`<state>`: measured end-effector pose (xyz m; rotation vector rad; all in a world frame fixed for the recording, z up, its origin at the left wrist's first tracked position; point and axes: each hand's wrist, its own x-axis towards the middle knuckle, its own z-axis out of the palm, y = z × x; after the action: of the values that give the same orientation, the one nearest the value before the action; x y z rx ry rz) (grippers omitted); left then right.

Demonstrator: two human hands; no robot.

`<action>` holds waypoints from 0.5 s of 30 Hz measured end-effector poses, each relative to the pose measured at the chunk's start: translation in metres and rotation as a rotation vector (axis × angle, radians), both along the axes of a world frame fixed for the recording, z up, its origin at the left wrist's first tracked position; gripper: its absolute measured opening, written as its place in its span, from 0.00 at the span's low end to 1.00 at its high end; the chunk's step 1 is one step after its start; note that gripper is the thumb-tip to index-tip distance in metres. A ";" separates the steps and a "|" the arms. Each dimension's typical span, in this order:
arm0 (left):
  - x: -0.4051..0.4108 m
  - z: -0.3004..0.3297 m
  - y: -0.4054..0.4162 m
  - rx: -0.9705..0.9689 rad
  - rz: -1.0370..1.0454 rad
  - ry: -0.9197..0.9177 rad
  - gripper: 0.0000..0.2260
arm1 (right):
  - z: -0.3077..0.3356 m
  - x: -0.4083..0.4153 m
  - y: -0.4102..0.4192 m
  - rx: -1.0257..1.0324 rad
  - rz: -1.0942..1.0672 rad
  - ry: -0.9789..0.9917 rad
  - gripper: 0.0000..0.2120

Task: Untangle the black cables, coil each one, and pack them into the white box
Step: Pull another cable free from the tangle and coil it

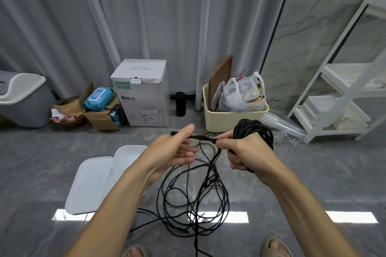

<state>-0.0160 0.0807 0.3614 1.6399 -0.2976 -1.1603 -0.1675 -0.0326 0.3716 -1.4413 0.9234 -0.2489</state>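
The right hand (244, 152) is gripping a wound coil (253, 133) of black cable, its fingers curled round the bundle while thumb and forefinger are pinching a thicker stretch of the same cable (203, 138) that is running across to the left hand (175, 152). The left hand is holding the end of that stretch between thumb and fingers, the remaining fingers lying loosely extended beneath it. Below both hands, the loose black cables (194, 200) are hanging down and spreading in tangled loops over the grey floor (302, 173). The white box (94, 179) is lying on the floor just left of the tangle, partly hidden behind the left forearm; what it is holding cannot be told. Against the curtain (146, 16), a cream bin (229, 120) is holding a brown board (220, 78) standing on edge and a plastic bag (242, 94) stuffed with packets. A torn cardboard carton (102, 120) is holding blue wet-wipe packs (99, 98), beside a tall coffee-machine box (144, 94) with its flaps closed. A black bottle (180, 104) is standing between that box and the bin, and a sleeve of clear cups (282, 124) is lying right of the bin, near a white shelf rack (338, 98).
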 end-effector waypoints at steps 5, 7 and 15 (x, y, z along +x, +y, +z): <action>0.004 0.000 0.002 -0.297 0.009 0.082 0.06 | 0.001 0.000 0.000 0.025 0.009 -0.014 0.05; 0.005 0.004 0.003 -0.358 0.009 0.081 0.10 | 0.002 0.000 0.000 0.043 0.009 -0.021 0.05; 0.002 0.010 0.005 -0.437 -0.048 -0.117 0.25 | 0.004 0.004 -0.001 0.134 -0.126 -0.109 0.07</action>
<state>-0.0140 0.0860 0.3714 1.3194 -0.6227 -0.9537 -0.1637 -0.0336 0.3752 -1.2365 0.9260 -0.3496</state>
